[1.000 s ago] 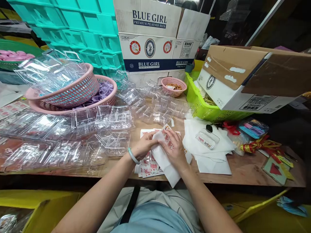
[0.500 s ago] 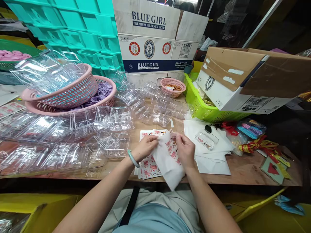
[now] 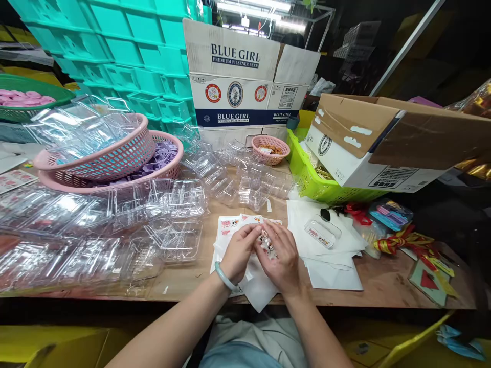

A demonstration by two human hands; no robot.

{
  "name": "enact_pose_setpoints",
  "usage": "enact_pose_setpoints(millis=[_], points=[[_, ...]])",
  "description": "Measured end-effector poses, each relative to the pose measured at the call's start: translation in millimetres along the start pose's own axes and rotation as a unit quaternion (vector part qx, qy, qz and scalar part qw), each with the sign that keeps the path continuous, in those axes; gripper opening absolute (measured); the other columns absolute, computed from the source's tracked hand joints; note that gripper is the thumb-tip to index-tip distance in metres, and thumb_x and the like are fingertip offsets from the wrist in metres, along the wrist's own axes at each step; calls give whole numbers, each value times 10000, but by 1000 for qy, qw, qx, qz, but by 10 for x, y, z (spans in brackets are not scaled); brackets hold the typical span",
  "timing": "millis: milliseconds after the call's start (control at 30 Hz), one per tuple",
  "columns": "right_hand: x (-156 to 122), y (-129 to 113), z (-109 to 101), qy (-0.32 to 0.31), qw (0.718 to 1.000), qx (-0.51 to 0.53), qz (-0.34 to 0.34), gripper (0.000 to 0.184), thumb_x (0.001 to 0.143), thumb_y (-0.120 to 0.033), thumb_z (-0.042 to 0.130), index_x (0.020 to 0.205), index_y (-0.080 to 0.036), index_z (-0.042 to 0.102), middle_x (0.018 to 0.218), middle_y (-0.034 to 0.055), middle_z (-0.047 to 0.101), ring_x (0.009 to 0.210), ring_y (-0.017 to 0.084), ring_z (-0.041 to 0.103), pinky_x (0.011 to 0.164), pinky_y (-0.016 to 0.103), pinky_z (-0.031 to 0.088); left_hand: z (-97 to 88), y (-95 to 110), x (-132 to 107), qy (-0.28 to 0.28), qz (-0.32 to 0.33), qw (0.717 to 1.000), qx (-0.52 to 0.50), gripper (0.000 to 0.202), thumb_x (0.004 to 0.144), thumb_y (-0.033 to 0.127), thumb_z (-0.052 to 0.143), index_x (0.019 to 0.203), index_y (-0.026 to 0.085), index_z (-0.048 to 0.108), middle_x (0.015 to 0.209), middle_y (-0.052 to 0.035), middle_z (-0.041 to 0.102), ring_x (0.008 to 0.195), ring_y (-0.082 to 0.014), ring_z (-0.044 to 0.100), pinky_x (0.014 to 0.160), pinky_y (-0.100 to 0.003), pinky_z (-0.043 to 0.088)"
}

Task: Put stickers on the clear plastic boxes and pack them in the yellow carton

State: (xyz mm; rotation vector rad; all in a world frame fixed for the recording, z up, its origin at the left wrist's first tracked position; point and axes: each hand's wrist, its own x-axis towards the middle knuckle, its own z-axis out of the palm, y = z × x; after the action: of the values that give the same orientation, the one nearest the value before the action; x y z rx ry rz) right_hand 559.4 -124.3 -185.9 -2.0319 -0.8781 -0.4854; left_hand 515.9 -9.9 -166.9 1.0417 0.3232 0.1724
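Note:
My left hand, with a pale green bangle at the wrist, and my right hand are drawn together over the front of the table. Between them they squeeze a crumpled piece of printed sticker sheet with red and black pictures; my fingers partly hide it. A white sheet lies under my hands, one corner pointing toward me past the table edge. Behind it are printed sticker sheets with pink-red designs. To the right of my right hand is a clear plastic lid bearing a printed sticker, on white papers.
Rows of clear plastic boxes cover the left side. Behind them are stacked pink baskets. A small pink basket, a lime-green basket with a carton, and red-gold ribbons lie at back and right.
My hands have closed together from holding a sheet stretched between them. The printed layer is now crumpled between my fingers, with a white sheet below. The view has tilted slightly upward.

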Motion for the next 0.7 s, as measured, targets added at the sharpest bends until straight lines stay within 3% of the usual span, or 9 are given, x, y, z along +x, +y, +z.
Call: enact_pose_setpoints(millis=[100, 200, 233, 300, 367, 433, 500, 600, 700], points=[[-15, 79, 45, -18, 954, 220, 202, 511, 824, -402, 661, 1278, -198, 549, 1219, 115, 643, 1117, 274, 602, 922, 449, 504, -86, -33, 97, -11, -15, 1000, 16, 278, 774, 414, 673, 880, 158, 687, 928, -69, 680, 869, -183, 614, 823, -319, 467], [97, 303, 11, -8, 873, 360, 328, 329, 827, -427, 650, 1036, -174, 669, 974, 75, 719, 914, 232, 669, 859, 410, 524, -100, -18, 243, -34, 79, 975, 203, 275, 827, 371, 603, 980, 156, 678, 1011, -108, 671, 969, -231, 607, 899, -384, 459], [152, 388, -12, 33, 862, 373, 342, 302, 798, -423, 683, 963, -170, 685, 937, 62, 720, 892, 219, 667, 873, 399, 514, -84, -12, 323, -15, 138, 947, 291, 301, 826, 335, 601, 1066, 163, 658, 1102, -123, 650, 1058, -255, 579, 952, -413, 435], [265, 535, -65, 141, 845, 378, 350, 298, 737, -416, 740, 903, -175, 684, 942, 45, 712, 893, 192, 657, 900, 374, 496, -39, -5, 541, 33, 242, 851, 465, 475, 797, 231, 617, 1267, 194, 560, 1339, -135, 528, 1270, -301, 439, 1072, -479, 327], [352, 629, -108, 192, 834, 382, 349, 331, 715, -420, 755, 930, -185, 665, 992, 42, 697, 911, 176, 650, 907, 365, 491, -1, -2, 805, 46, 257, 752, 606, 635, 765, 116, 602, 1376, 218, 466, 1486, -130, 377, 1385, -340, 281, 1128, -542, 202], [391, 665, -123, 178, 847, 373, 335, 363, 730, -417, 743, 995, -195, 633, 1049, 51, 678, 967, 180, 640, 929, 378, 482, 10, 2, 1044, 44, 219, 684, 695, 671, 759, 34, 539, 1397, 220, 448, 1502, -143, 350, 1389, -368, 264, 1115, -584, 168], [385, 671, -106, 140, 877, 343, 308, 381, 760, -402, 717, 1059, -198, 597, 1098, 73, 659, 1040, 198, 621, 969, 405, 464, -10, 4, 1190, 54, 210, 650, 729, 656, 761, 12, 491, 1384, 215, 464, 1453, -161, 406, 1348, -370, 323, 1084, -594, 198], [358, 686, -45, 70, 930, 258, 252, 500, 817, -357, 656, 1266, -215, 488, 1220, 116, 603, 1121, 229, 592, 991, 450, 462, -80, 1, 1197, 66, 263, 647, 713, 626, 741, 58, 524, 1341, 233, 496, 1331, -146, 501, 1257, -338, 404, 1039, -561, 258], [406, 736, 21, -13, 987, 111, 118, 753, 857, -241, 594, 1487, -297, 187, 1437, 117, 438, 1291, 261, 466, 1041, 498, 428, -166, 12, 1063, 63, 305, 682, 662, 580, 721, 114, 574, 1284, 246, 531, 1246, -113, 536, 1178, -300, 439, 1002, -504, 307]])
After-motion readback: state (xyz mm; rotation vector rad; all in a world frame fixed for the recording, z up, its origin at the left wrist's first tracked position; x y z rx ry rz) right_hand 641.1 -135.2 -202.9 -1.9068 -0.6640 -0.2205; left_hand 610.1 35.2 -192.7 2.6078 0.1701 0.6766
